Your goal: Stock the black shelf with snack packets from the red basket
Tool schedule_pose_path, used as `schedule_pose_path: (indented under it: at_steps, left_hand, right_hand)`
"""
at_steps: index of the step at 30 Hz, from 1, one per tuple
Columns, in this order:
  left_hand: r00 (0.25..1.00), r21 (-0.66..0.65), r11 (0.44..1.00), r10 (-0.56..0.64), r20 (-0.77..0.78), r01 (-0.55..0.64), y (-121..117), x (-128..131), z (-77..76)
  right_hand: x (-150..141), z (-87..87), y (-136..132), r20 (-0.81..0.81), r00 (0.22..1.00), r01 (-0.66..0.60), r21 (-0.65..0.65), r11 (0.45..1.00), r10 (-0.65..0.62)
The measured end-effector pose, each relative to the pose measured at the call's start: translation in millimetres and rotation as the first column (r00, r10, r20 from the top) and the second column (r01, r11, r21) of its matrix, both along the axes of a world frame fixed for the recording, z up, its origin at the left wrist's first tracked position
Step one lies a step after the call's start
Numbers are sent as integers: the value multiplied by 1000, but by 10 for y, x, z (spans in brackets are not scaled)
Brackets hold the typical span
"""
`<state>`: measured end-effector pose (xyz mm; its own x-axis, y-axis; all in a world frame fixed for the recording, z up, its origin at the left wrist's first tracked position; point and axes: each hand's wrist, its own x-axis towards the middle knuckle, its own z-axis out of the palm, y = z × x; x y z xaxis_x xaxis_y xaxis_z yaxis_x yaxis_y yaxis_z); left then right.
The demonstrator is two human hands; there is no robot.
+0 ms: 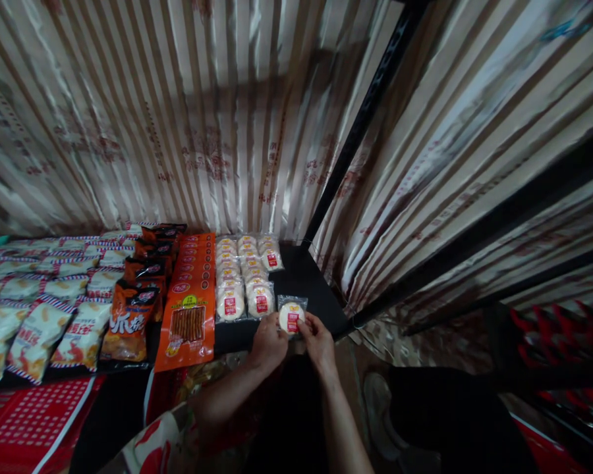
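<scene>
Between my two hands is a clear packet of round white rice crackers (pixel 290 316) with a red label, over the front edge of the black shelf (pixel 306 280). My left hand (pixel 269 342) pinches its left side, and my right hand (pixel 319 339) pinches its right lower side. Just left of it, similar cracker packets (pixel 230 303) lie overlapping in columns. A shorter column of the same packets (pixel 271 257) sits farther back, by the bare corner of the shelf.
Orange snack-stick packs (pixel 188 322), orange-black bags (pixel 128 322) and white snack bags (pixel 82 332) line the shelf leftward. A black post (pixel 350 158) rises at the back corner. A red basket (pixel 39 415) stands below left. Pleated printed sheeting (pixel 217 131) hangs behind.
</scene>
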<state>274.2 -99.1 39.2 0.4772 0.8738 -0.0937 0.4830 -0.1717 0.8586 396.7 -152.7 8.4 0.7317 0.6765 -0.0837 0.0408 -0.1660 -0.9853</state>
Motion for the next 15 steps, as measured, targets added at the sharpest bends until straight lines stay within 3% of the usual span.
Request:
schedule_pose_path:
  at_steps: [6, 15]
  left_hand:
    - [992, 43, 999, -22, -125, 27, 113, 222, 142]
    - [998, -86, 995, 56, -24, -58, 322, 592, 164]
  right_hand:
    - [283, -22, 152, -21, 1000, -1, 17, 1000, 1]
    - [606, -67, 458, -31, 1000, 1, 69, 998, 1]
